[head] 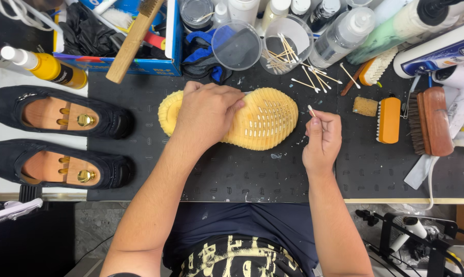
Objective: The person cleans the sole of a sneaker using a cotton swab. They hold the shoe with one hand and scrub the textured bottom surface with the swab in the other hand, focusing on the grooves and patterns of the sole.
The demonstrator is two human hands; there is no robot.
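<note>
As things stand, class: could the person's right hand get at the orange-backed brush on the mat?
Probably yes. The right hand pinches a cotton swab, but bare mat lies between it and the orange-backed brush, with only a small sponge block nearby.

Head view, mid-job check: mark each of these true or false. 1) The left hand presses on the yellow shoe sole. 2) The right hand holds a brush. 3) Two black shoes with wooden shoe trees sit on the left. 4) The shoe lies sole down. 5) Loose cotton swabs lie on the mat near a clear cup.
1) True: the left hand rests on the yellow shoe sole.
2) False: the right hand pinches a cotton swab; the orange brush lies untouched on the black mat.
3) True: two black shoes hold wooden shoe trees.
4) False: the ridged sole faces up.
5) True: loose cotton swabs lie beside the clear cup.
</note>
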